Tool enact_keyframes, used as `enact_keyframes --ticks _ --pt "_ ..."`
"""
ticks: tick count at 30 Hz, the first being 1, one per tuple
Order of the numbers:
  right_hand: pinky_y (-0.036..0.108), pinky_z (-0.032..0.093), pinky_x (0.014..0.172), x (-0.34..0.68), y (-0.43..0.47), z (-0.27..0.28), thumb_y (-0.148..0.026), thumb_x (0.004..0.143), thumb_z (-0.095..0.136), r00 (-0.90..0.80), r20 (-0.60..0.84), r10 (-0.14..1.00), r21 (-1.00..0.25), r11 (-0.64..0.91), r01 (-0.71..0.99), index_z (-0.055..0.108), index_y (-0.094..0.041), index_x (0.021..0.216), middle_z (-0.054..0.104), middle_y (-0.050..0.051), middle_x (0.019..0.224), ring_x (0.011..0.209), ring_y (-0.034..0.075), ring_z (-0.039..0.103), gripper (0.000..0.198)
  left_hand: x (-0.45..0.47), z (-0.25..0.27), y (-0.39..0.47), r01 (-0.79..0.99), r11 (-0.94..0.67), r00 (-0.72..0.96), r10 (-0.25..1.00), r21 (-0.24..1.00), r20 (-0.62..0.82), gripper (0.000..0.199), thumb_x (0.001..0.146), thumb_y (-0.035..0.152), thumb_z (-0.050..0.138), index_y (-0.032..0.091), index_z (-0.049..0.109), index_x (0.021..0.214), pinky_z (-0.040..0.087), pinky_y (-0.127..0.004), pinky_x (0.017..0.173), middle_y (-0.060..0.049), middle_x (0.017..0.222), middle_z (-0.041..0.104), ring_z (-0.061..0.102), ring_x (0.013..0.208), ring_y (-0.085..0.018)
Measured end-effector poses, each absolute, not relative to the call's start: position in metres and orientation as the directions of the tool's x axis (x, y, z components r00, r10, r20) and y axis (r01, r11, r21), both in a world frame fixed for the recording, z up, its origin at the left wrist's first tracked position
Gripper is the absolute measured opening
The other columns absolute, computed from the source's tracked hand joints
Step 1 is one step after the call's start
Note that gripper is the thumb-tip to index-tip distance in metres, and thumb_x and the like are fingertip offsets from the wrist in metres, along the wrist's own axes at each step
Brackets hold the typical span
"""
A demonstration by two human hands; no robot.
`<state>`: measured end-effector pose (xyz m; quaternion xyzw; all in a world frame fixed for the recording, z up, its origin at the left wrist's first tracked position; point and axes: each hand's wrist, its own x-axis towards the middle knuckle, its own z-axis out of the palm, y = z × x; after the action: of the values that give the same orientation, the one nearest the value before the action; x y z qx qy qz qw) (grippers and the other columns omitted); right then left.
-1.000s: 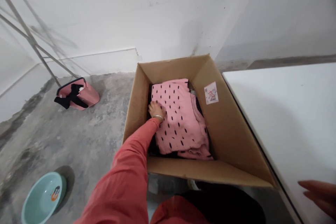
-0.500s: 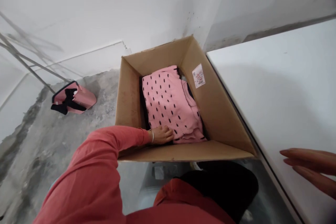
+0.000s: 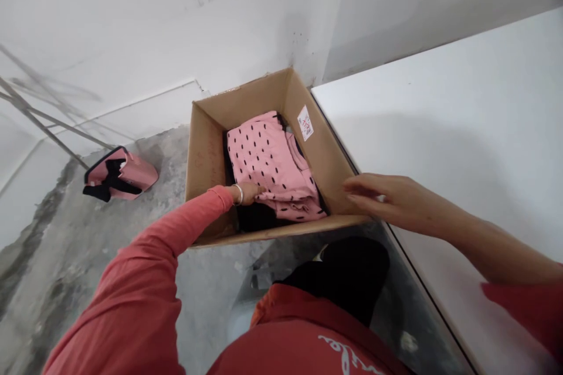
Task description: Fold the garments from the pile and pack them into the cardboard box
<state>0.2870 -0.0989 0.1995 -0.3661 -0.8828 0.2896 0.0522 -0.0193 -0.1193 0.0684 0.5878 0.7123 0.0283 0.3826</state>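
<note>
A folded pink knitted garment with black dashes lies inside an open cardboard box. My left hand reaches in and grips the garment's near left edge, which is lifted and folded back. Dark fabric shows beneath that edge. My right hand hovers by the box's right rim, fingers stretched out and holding nothing. Its fingertips overlap the box's right wall in view; whether they touch it I cannot tell.
The white tabletop borders the box on the right. A pink bin with black cloth over its rim sits on the concrete floor at left, near thin metal poles. White walls stand behind.
My left hand has gone from lying on the garment to pulling up its near edge, baring dark fabric. My right hand has moved left from over the table to the box's rim.
</note>
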Motion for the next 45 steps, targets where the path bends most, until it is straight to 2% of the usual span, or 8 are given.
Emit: enact_keyframes --ticks 4,12,19,27,31,34,38,45 --pt "0.029 0.042 0.075 0.238 -0.078 0.183 -0.030 0.074 0.047 -0.805 -0.170 0.568 -0.437 0.689 0.578 0.050 -0.013 0.102 0.057 0.011 0.098 0.088 0.021 0.054 0.033 -0.030 0.094 -0.105 0.849 0.102 0.250 0.788 0.518 -0.563 0.014 0.055 0.009 0.059 0.015 0.058 0.068 0.040 -0.020 0.063 0.001 0.061 0.057 0.053 0.062 -0.013" --pt "0.041 0.031 0.093 0.156 -0.078 0.095 -0.034 0.044 0.075 -0.756 -0.456 0.470 -0.240 0.753 0.612 0.027 -0.005 0.128 0.031 0.021 0.130 0.119 0.035 0.028 0.101 -0.036 0.105 -0.096 0.852 0.088 0.333 0.670 0.516 -0.664 0.031 0.057 0.004 0.045 0.014 0.058 0.083 0.035 -0.018 0.046 0.003 0.054 0.052 0.047 0.047 -0.010" --pt "0.030 0.041 0.071 0.142 -0.052 0.102 -0.011 0.068 0.049 -0.716 -0.556 0.422 -0.271 0.722 0.636 0.048 -0.009 0.109 0.058 0.014 0.098 0.087 0.024 0.055 0.041 -0.058 0.117 -0.073 0.759 0.149 0.387 0.680 0.634 -0.623 0.030 0.050 0.003 0.048 0.015 0.062 0.074 0.038 -0.021 0.057 0.000 0.063 0.059 0.052 0.062 -0.014" --pt "0.029 0.042 0.069 0.073 0.065 0.164 -0.014 0.065 0.051 -0.763 -0.521 0.382 -0.145 0.842 0.520 0.051 -0.013 0.110 0.058 0.012 0.102 0.086 0.022 0.055 0.046 -0.118 0.139 0.010 0.736 0.320 0.095 0.824 0.597 -0.558 0.022 0.047 0.004 0.051 0.013 0.060 0.065 0.036 -0.020 0.053 0.003 0.055 0.053 0.050 0.058 -0.012" --pt "0.041 0.038 0.081 0.045 0.093 0.137 -0.016 0.073 0.045 -0.741 -0.343 0.577 -0.048 0.777 0.627 0.046 -0.014 0.116 0.054 0.014 0.108 0.098 0.026 0.049 0.043 -0.130 0.111 0.036 0.787 0.447 -0.228 0.851 0.426 -0.473 0.020 0.055 0.009 0.057 0.012 0.060 0.074 0.040 -0.023 0.058 -0.002 0.066 0.059 0.056 0.067 -0.017" --pt "0.053 0.031 0.086 0.039 0.094 0.114 -0.014 0.075 0.043 -0.700 -0.194 0.687 0.021 0.716 0.697 0.040 -0.012 0.120 0.044 0.016 0.121 0.113 0.032 0.034 0.046 -0.124 0.070 0.036 0.763 0.526 -0.417 0.845 0.376 -0.336 0.037 0.066 0.014 0.056 0.009 0.051 0.102 0.042 -0.027 0.075 -0.013 0.100 0.057 0.056 0.090 -0.021" --pt "0.050 0.033 0.085 0.045 0.089 0.109 -0.017 0.075 0.043 -0.721 -0.154 0.676 -0.004 0.729 0.684 0.042 -0.015 0.118 0.043 0.013 0.123 0.113 0.030 0.033 0.043 -0.112 0.023 0.022 0.705 0.603 -0.533 0.798 0.375 -0.282 0.051 0.075 0.021 0.051 0.009 0.032 0.121 0.037 -0.030 0.087 -0.020 0.122 0.041 0.049 0.106 -0.024" --pt "0.037 0.040 0.078 0.064 0.055 0.103 -0.015 0.075 0.040 -0.752 -0.297 0.588 0.017 0.791 0.612 0.050 -0.007 0.107 0.052 0.018 0.106 0.098 0.026 0.046 0.034 -0.113 0.009 0.016 0.460 0.705 -0.636 0.686 0.539 -0.354 0.058 0.075 0.029 0.055 0.008 0.028 0.122 0.038 -0.030 0.086 -0.022 0.118 0.046 0.050 0.106 -0.024"
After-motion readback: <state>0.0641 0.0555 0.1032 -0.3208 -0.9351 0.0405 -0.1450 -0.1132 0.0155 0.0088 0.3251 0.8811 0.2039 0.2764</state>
